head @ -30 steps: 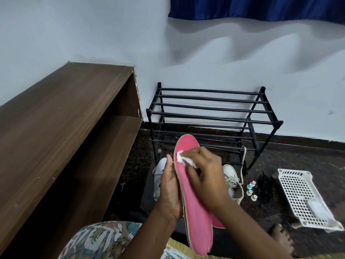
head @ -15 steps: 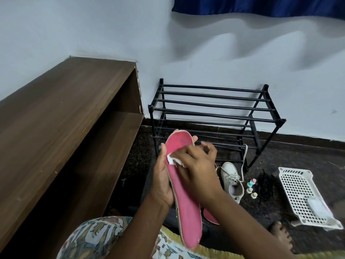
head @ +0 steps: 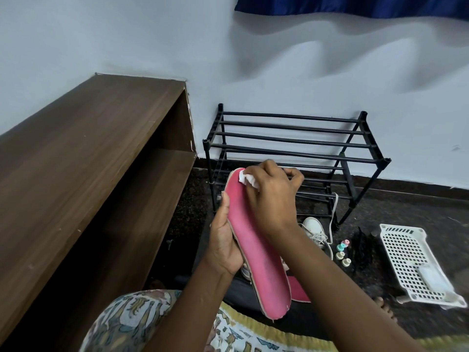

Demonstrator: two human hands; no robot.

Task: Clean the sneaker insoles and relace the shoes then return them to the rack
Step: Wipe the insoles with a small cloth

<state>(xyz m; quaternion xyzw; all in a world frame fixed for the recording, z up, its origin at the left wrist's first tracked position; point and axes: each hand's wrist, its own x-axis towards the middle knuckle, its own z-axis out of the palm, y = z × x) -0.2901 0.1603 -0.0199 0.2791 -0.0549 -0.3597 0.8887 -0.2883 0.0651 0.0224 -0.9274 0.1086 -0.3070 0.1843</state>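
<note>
Pinching a crumpled white wipe (head: pixel 247 179) in curled fingers, the right hand (head: pixel 269 196) is pressing it onto the toe end of the pink insole (head: pixel 256 252), while the left hand (head: pixel 224 245) is gripping the insole's left edge near mid-length. Its long axis is running from that toe, in front of the black rack (head: pixel 291 138), down to the heel by the lap, so the rest of the surface is lying below the wipe, toward the person. No brand or writing is showing, though blur may be hiding small print.

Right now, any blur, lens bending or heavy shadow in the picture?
Head view: wide lens skews the wooden shelf and shoe rack; wavy shadows cross the wall; the shelf's lower bay is dark; pink insole and white wipe look sharp.
</note>
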